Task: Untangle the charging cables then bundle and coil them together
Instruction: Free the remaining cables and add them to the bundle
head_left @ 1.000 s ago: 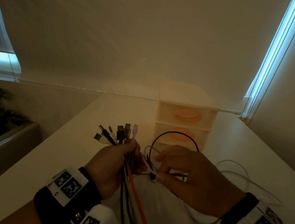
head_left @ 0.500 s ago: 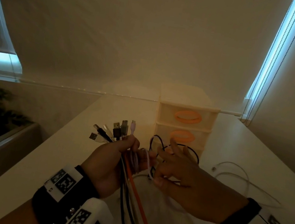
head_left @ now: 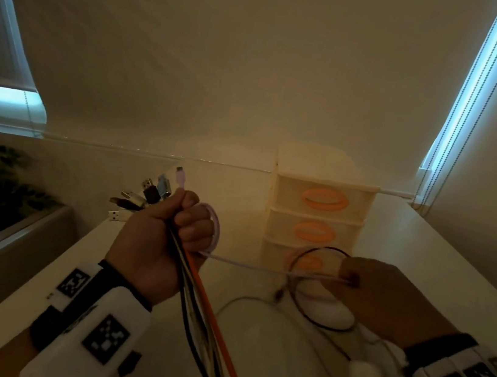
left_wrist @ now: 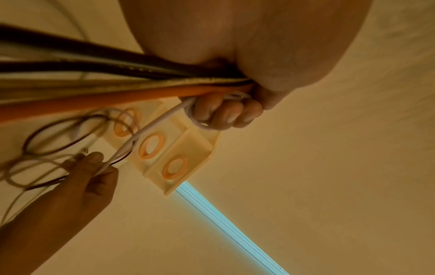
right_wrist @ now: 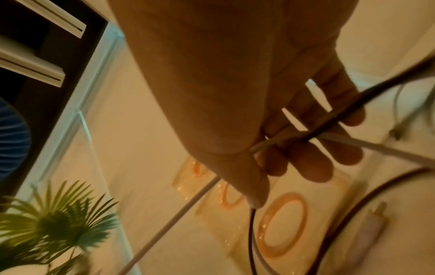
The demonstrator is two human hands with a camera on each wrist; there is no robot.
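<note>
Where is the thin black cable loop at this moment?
In the head view the black cable loop hangs at centre-right, beside the right hand, in front of the lowest drawer of the drawer unit.

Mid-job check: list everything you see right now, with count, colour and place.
cable bundle: several, black, white and orange, gripped in left fist, plugs fanned above it
pale cable: one, pinkish white, looped round left fingers, stretched taut to right hand
black cable: one, looped in front of the drawers
drawer unit: one, cream with orange handles, back of the table
plant: one, green, left of table
left hand: grips the bundle
right hand: pinches the pale cable
</note>
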